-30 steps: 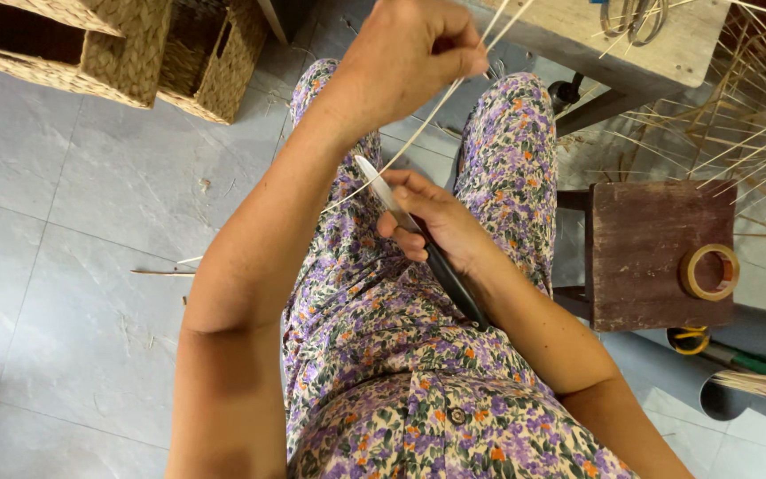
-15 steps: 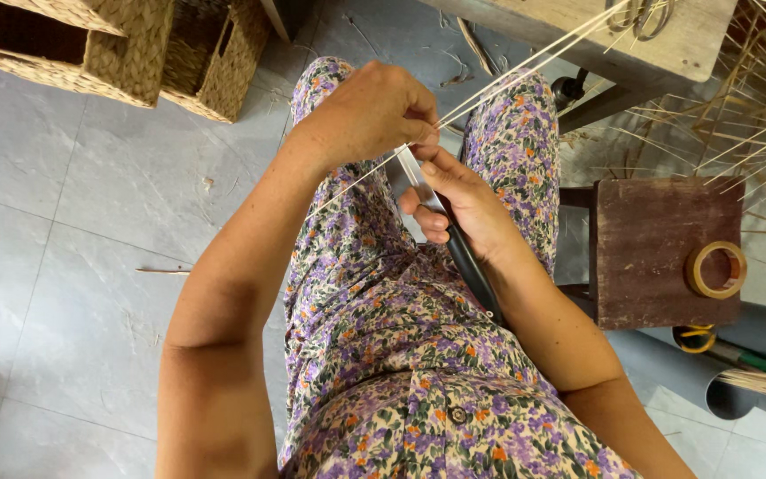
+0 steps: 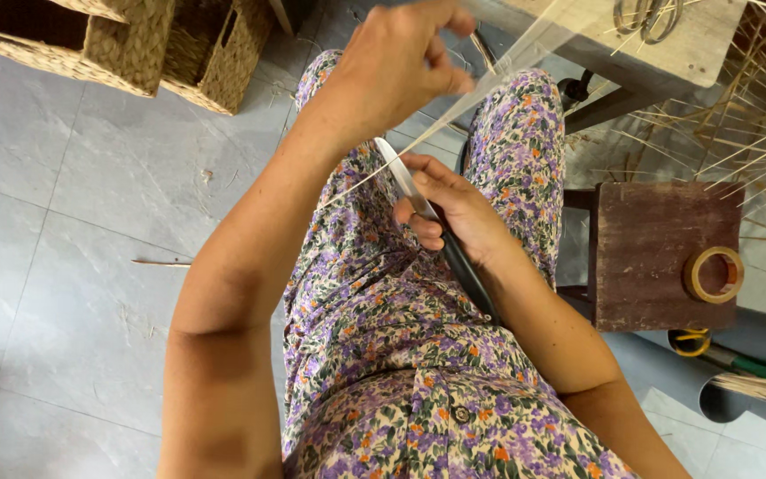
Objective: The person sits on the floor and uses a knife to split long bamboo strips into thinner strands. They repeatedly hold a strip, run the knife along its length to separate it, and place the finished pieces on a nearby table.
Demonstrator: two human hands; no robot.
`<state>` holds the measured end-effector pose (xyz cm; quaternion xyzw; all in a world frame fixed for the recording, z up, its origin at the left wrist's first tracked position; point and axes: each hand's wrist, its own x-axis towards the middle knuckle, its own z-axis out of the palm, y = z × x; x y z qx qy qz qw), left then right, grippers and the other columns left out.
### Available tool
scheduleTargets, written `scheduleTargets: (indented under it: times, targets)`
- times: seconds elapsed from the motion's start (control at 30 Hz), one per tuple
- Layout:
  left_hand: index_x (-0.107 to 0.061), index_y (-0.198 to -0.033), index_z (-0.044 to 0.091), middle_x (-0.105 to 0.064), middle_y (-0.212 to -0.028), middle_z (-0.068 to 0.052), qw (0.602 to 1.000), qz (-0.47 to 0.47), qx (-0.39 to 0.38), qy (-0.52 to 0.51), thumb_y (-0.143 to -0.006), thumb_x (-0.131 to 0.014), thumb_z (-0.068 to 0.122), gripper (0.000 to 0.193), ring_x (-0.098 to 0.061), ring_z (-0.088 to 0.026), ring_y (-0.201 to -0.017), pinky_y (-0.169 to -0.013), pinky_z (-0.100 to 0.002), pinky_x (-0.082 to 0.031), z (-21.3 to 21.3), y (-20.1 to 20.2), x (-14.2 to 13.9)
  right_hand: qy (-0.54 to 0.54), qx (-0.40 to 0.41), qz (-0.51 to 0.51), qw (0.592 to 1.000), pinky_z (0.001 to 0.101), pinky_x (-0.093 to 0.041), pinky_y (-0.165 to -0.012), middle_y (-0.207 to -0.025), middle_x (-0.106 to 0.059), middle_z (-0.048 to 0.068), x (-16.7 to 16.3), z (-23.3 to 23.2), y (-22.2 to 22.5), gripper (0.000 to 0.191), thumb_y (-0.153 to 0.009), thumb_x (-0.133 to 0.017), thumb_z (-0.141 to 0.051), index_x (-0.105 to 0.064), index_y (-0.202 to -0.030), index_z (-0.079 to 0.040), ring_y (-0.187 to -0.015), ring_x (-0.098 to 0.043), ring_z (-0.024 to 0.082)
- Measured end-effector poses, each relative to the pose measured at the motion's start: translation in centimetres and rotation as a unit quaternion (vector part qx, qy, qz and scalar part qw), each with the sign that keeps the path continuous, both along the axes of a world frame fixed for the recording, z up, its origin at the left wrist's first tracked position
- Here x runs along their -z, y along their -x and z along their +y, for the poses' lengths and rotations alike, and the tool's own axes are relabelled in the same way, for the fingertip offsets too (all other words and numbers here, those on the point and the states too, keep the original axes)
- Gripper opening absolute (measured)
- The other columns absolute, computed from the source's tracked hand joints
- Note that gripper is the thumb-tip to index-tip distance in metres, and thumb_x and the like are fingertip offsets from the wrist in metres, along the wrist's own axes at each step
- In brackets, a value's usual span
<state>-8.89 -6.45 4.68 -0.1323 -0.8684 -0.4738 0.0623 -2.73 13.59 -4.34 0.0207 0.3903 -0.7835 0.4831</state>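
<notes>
head view, looking down at a seated lap in purple floral cloth. right hand [image 3: 449, 208] curled tight around a knife [image 3: 427, 217], black handle running back along the forearm, pale blade tip poking up toward the other hand. left hand [image 3: 401, 62] raised higher over the knees, fingers pinched closed on a thin pale strip [image 3: 489, 84], blurred, stretched from the upper right down across the blade and trailing on toward the left thigh. strip touching the blade just above the right thumb. floral trousers [image 3: 525, 151] under both hands, knees pointing to the top. right of the lap, a small dark wooden stool [image 3: 640, 257] with a roll of tan tape [image 3: 714, 274] on its far corner. beyond it, a loose fan of thin cane sticks [image 3: 738, 133]. below the stool, grey pipes [image 3: 738, 390]. upper left, woven baskets [image 3: 126, 53] on grey floor tiles [image 3: 73, 266], with one stray sliver [image 3: 161, 263] lying well apart from the lap.
</notes>
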Motion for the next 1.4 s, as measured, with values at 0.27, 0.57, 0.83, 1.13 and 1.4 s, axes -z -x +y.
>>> scheduleTargets:
  times: [0.27,0.57,0.83,1.13,1.4]
  targets:
    - [-0.078,-0.100,0.007,-0.076,-0.088,-0.010,0.986,-0.033,0.146,0.073,-0.084,-0.074,0.017,0.019,-0.074,-0.024,-0.080,-0.072,-0.036,-0.056,-2.1,-2.1,2.0,0.001,0.010,0.022,1.000,0.0222,-0.039,-0.043,-0.085,-0.066,0.014,-1.2,0.7,0.7,0.041,-0.106,-0.055,-0.027,-0.047,-0.145,-0.015,-0.051,-0.046,0.008]
    - [-0.077,-0.091,0.007,-0.072,-0.076,-0.010,0.995,-0.020,0.097,0.033,-0.085,-0.076,0.016,0.012,-0.068,-0.021,-0.065,-0.063,-0.036,-0.053,-0.8,-1.6,1.5,0.023,0.021,0.021,0.999,0.0225,-0.037,-0.044,-0.085,-0.066,0.017,-1.2,0.0,0.1,0.040,-0.110,-0.056,-0.024,-0.046,-0.145,-0.009,-0.050,-0.046,0.010]
    - [-0.075,-0.095,0.005,-0.073,-0.076,-0.009,0.998,0.017,0.043,-0.040,-0.090,-0.080,0.018,0.015,-0.068,-0.020,-0.065,-0.063,-0.035,-0.053,0.2,0.2,-0.2,0.012,0.012,0.017,1.000,0.0225,-0.037,-0.043,-0.083,-0.066,0.015,-1.1,-0.6,0.0,0.048,-0.107,-0.057,-0.025,-0.045,-0.150,-0.010,-0.049,-0.046,0.009]
    - [-0.078,-0.088,0.009,-0.077,-0.080,-0.009,0.994,-0.040,0.081,0.065,-0.081,-0.076,0.014,0.009,-0.073,-0.023,-0.071,-0.067,-0.036,-0.056,-0.8,-2.4,0.7,-0.004,0.040,0.025,0.999,0.0217,-0.036,-0.044,-0.084,-0.066,0.013,-2.4,0.2,0.6,0.044,-0.106,-0.057,-0.027,-0.045,-0.147,-0.015,-0.050,-0.047,0.009]
    - [-0.076,-0.089,0.007,-0.074,-0.078,-0.007,0.998,0.017,0.066,0.003,-0.085,-0.081,0.016,0.011,-0.071,-0.018,-0.067,-0.063,-0.033,-0.054,-0.5,-1.4,0.1,-0.030,0.036,0.065,0.997,0.0214,-0.035,-0.042,-0.082,-0.065,0.013,-3.4,0.2,0.6,0.044,-0.106,-0.057,-0.027,-0.047,-0.147,-0.013,-0.049,-0.046,0.008]
